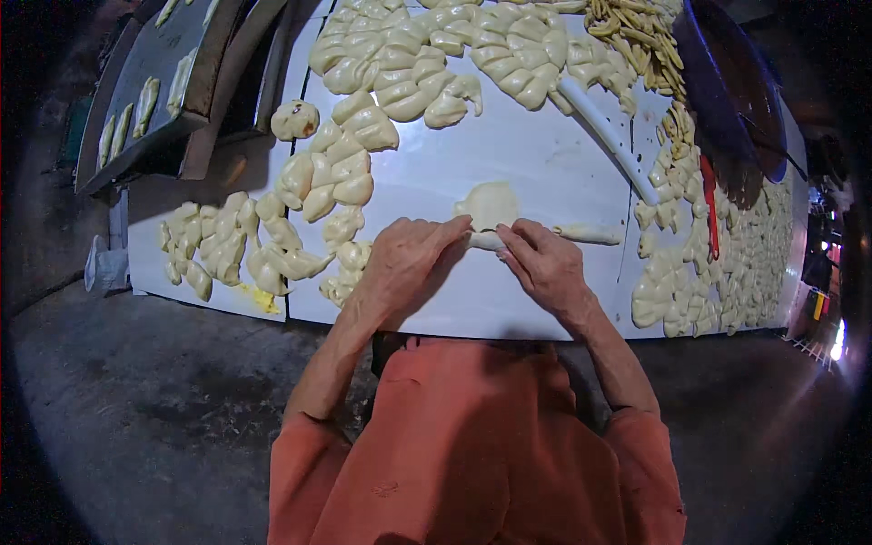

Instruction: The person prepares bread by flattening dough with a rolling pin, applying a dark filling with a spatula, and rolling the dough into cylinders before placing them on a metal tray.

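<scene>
In front of me on the white table [554,191], a thin flattened piece of pale dough [491,202] lies with its near edge curled into a roll [488,241]. My left hand [416,262] pinches the left side of this dough with thumb and fingertips. At the roll's right end, my right hand [548,263] is closed on it in the same way. Just right of my right hand lies a finished-looking dough roll [589,234]. Shiny, soft dough pieces [341,168] are spread in clusters to the left and along the far side.
A white speckled rod [607,138] lies at the far right. Beyond it are yellow strips [636,41], many small dough pieces [699,291], a red long-handled tool [709,207] and a dark blue basin [727,86]. Metal trays [159,82] with dough rolls stand at far left.
</scene>
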The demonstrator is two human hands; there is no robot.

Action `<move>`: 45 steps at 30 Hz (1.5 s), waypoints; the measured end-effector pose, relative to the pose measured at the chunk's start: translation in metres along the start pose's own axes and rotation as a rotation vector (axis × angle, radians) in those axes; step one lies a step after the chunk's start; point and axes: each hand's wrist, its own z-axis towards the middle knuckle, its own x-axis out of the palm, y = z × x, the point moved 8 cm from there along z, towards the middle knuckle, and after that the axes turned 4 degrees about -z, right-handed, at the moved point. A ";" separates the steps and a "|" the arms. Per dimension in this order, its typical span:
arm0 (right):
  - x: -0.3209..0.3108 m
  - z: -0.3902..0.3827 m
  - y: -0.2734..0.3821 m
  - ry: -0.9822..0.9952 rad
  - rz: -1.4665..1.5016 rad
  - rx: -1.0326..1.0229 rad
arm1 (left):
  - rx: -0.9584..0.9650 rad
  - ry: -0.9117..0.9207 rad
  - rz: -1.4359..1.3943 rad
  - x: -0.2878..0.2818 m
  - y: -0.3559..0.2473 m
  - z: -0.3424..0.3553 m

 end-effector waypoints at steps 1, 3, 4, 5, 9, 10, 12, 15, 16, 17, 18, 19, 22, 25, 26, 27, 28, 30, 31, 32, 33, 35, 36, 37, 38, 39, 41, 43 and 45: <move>-0.003 0.002 0.002 -0.021 -0.013 -0.006 | 0.015 -0.035 -0.014 -0.003 -0.001 0.002; -0.004 0.002 0.001 -0.067 -0.006 -0.006 | -0.054 -0.026 -0.001 -0.001 0.004 0.003; -0.003 0.000 -0.002 -0.068 -0.008 -0.006 | -0.053 -0.026 -0.001 0.002 0.007 0.003; -0.001 0.000 -0.004 -0.043 -0.008 -0.023 | -0.009 -0.056 0.040 0.003 0.007 0.003; -0.007 0.003 -0.001 -0.011 0.018 -0.026 | 0.047 -0.138 0.024 -0.001 -0.002 -0.001; -0.008 0.003 0.000 -0.014 0.019 -0.028 | 0.062 -0.152 -0.009 -0.002 -0.004 -0.001; -0.006 0.000 -0.002 -0.008 0.019 -0.029 | 0.073 -0.058 -0.014 0.004 -0.001 -0.001; -0.004 0.003 -0.002 -0.003 -0.003 -0.080 | 0.135 0.010 0.094 0.004 -0.009 0.003; -0.004 0.003 -0.004 -0.005 -0.005 -0.081 | 0.137 0.008 0.095 0.005 -0.007 0.006; -0.004 0.002 -0.004 -0.027 0.001 -0.119 | 0.142 -0.020 0.064 0.004 -0.006 0.008; -0.005 0.003 -0.003 -0.049 0.007 -0.157 | 0.147 -0.047 0.033 0.002 -0.006 0.010; -0.006 0.006 -0.001 -0.001 -0.012 -0.181 | 0.119 0.001 0.052 0.002 -0.007 0.012; -0.007 0.011 -0.003 0.034 -0.008 -0.193 | 0.118 0.005 0.035 0.004 -0.004 0.012; -0.006 0.019 -0.008 0.062 0.013 -0.121 | 0.026 -0.069 -0.003 0.000 -0.001 0.015; -0.004 0.020 -0.012 0.085 0.010 -0.068 | -0.062 -0.142 -0.037 -0.005 0.003 0.017; -0.007 0.021 -0.011 0.066 0.021 -0.070 | -0.118 -0.120 -0.040 -0.005 0.004 0.017; -0.009 0.021 -0.009 0.066 0.020 -0.072 | -0.118 -0.121 -0.039 -0.004 0.006 0.016; -0.017 0.020 -0.002 0.011 0.039 -0.126 | -0.063 -0.059 -0.010 0.003 0.007 0.015; -0.018 0.019 -0.004 0.036 0.051 -0.087 | -0.063 -0.056 -0.012 0.002 0.007 0.014; -0.016 0.018 -0.006 0.037 0.051 -0.083 | -0.049 -0.037 -0.019 0.001 0.005 0.014; -0.011 0.018 -0.011 0.063 0.045 -0.058 | -0.035 -0.019 -0.027 0.000 0.003 0.015; -0.007 0.022 -0.018 0.107 0.086 0.000 | -0.016 -0.014 -0.010 -0.003 -0.001 0.020; -0.008 0.023 -0.018 0.106 0.087 0.001 | -0.074 -0.009 -0.073 -0.006 0.001 0.021; -0.007 0.025 -0.022 0.129 0.102 0.043 | -0.073 -0.026 -0.074 -0.006 0.004 0.022; -0.005 0.027 -0.026 0.152 0.117 0.086 | -0.072 -0.044 -0.074 -0.006 0.008 0.021; -0.003 0.028 -0.030 0.149 0.076 0.135 | -0.071 -0.046 -0.073 -0.004 0.010 0.020; -0.007 0.032 -0.027 0.069 0.055 0.185 | 0.002 -0.166 -0.020 -0.009 0.007 0.015; -0.015 0.035 -0.024 -0.060 0.010 0.255 | -0.013 -0.177 0.032 -0.008 0.007 0.015; -0.014 0.025 -0.021 -0.075 0.004 0.149 | -0.055 -0.153 0.066 -0.006 0.001 0.014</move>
